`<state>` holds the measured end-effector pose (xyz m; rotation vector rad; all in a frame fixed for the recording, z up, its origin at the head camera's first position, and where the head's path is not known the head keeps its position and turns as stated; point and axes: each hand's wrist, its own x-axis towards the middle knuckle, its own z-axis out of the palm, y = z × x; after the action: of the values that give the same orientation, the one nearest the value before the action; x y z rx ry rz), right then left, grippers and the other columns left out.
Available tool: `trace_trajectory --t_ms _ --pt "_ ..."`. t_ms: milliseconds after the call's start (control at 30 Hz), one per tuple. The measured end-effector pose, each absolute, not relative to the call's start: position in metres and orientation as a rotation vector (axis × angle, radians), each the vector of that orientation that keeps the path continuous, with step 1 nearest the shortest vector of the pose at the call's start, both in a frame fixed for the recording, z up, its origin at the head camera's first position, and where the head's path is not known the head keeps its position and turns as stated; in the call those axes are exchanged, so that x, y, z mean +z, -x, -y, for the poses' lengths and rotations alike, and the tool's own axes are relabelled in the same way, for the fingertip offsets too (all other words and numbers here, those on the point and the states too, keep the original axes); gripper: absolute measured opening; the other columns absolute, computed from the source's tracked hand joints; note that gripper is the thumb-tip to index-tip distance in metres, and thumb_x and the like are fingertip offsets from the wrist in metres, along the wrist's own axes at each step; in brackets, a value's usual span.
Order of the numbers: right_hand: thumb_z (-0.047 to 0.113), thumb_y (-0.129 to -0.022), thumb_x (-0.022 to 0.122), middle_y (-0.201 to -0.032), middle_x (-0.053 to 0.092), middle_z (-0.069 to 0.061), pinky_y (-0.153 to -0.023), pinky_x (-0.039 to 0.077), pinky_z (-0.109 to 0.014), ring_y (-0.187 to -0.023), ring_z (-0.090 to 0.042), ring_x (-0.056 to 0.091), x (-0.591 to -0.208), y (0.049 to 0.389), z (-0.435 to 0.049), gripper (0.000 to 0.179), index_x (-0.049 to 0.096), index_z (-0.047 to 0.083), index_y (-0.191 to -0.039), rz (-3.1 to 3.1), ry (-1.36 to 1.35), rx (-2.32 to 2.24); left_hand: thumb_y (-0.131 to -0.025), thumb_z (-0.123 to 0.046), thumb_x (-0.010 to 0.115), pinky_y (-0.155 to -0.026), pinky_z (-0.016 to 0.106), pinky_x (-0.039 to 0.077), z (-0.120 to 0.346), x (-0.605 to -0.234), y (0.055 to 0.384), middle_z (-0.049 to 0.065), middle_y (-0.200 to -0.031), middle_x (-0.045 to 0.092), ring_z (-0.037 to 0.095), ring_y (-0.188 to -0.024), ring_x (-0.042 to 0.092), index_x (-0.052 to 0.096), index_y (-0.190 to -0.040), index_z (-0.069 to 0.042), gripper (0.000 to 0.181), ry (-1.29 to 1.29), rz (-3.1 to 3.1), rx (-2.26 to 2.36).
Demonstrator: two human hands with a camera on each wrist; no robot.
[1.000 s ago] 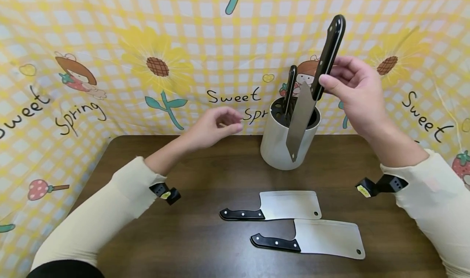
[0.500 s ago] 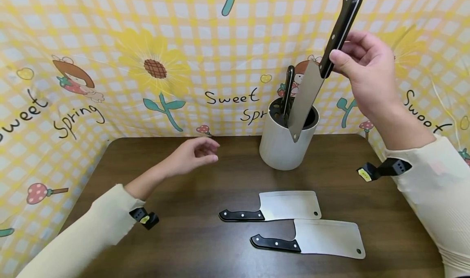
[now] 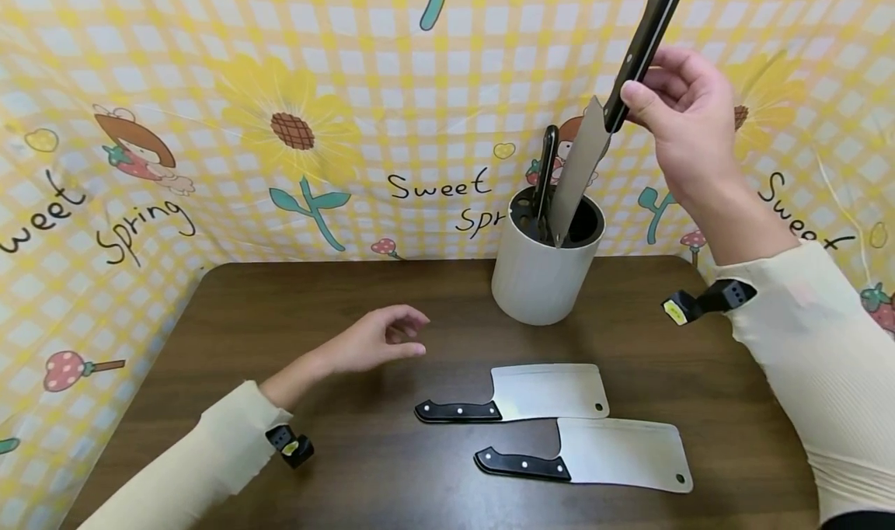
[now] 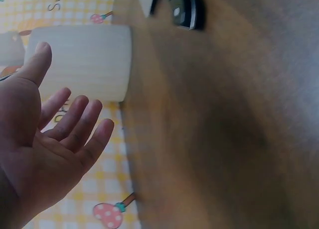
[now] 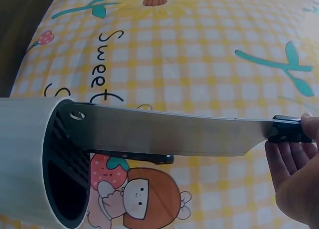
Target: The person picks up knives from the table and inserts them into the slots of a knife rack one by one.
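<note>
My right hand (image 3: 692, 118) pinches a cleaver's black riveted handle between thumb and fingers. The cleaver (image 3: 582, 161) points blade down, tilted, its lower end right at the opening of a white round knife holder (image 3: 545, 285). In the right wrist view, the holed end of the blade (image 5: 164, 132) overlaps the holder's dark slotted insert (image 5: 65, 164). Another black-handled knife (image 3: 547, 165) stands in the holder, its blade hidden. Over the table, left of the holder, my left hand (image 3: 374, 339) has loosely bent fingers and holds nothing; its palm shows in the left wrist view.
Two cleavers lie flat on the brown table (image 3: 336, 468), handles to the left: a rear cleaver (image 3: 548, 390) and a front cleaver (image 3: 625, 452), blades close together. A yellow checked cloth (image 3: 294, 64) hangs behind the table and along its sides.
My right hand has lifted the cleaver, then shifted slightly left, bringing the blade's lower end from before the holder to its opening. My left hand has moved away from the holder, toward the front.
</note>
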<state>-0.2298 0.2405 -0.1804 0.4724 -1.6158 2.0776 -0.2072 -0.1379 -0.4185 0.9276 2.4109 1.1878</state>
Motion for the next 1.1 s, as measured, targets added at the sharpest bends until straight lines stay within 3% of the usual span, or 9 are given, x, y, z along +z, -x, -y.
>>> trace_trajectory --t_ms 200,467,867,1100 --pt "-0.015 -0.088 0.068 -0.089 0.070 -0.013 -0.077 0.058 -0.025 -0.077 -0.020 0.068 -0.188 0.242 -0.243 0.021 0.067 -0.003 -0.106 1.589 -0.470 2.076 -0.093 -0.024 0.078 -0.089 0.043 0.055 0.134 -0.440 0.198 0.016 -0.117 0.066 0.033 -0.107 0.063 0.061 -0.128 -0.001 0.045 -0.963 -2.378 1.181" --pt "-0.015 -0.089 0.068 -0.092 0.069 -0.012 -0.077 0.057 -0.024 -0.080 -0.019 0.068 -0.197 0.251 -0.240 0.024 0.066 0.000 -0.107 1.609 -0.429 2.066 -0.090 -0.027 0.081 -0.087 0.037 0.054 0.130 -0.463 0.188 0.009 -0.115 0.067 0.022 -0.102 0.062 0.063 -0.127 -0.002 0.047 -0.992 -2.413 1.091" --pt "-0.009 -0.091 0.069 -0.093 0.071 -0.004 -0.076 0.053 -0.019 -0.086 -0.014 0.066 -0.220 0.258 -0.235 0.023 0.066 0.005 -0.108 1.801 -0.401 1.932 -0.083 -0.029 0.087 -0.090 0.034 0.050 0.116 -0.484 0.182 0.003 -0.106 0.066 0.020 -0.098 0.060 0.068 -0.118 -0.005 0.045 -1.148 -2.423 0.990" --pt "-0.005 -0.092 0.070 -0.096 0.070 0.002 -0.082 0.049 -0.020 -0.093 -0.013 0.063 -0.239 0.260 -0.232 0.022 0.065 0.006 -0.110 1.941 -0.368 1.848 -0.079 -0.037 0.089 -0.087 0.030 0.046 0.116 -0.487 0.179 -0.004 -0.101 0.063 0.013 -0.097 0.054 0.070 -0.116 -0.014 0.047 -1.175 -2.447 0.914"
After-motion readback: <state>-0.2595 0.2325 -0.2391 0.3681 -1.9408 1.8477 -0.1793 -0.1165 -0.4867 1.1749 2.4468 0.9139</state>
